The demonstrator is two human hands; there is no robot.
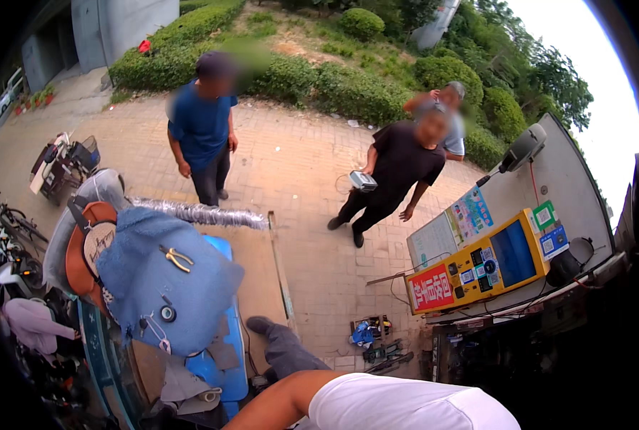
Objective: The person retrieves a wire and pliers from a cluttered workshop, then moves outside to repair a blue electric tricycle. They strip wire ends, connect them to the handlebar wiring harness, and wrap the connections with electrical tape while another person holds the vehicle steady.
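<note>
Neither of my hands shows; they lie beyond the lower edge. One of my arms (283, 401), in a white sleeve, bends down toward that edge, and its hand is cut off. Left of my outstretched leg (291, 349), a blue cloth (212, 287) covers a padded seat. Yellow-handled pliers (176, 259) lie on the cloth with a roll of black tape (167, 313) and a looped pale cord (157, 331). Nearest to my arm are a blue plastic box (235, 380) and a crumpled grey cloth (183, 387).
A person in dark clothes (405, 168) holds a grey device (363, 180); another in blue (201, 118) stands left, a third behind. On the right, a yellow panel with a screen (513, 251) is mounted on a white board. Tools (369, 332) lie on the paving. Motorbikes stand left.
</note>
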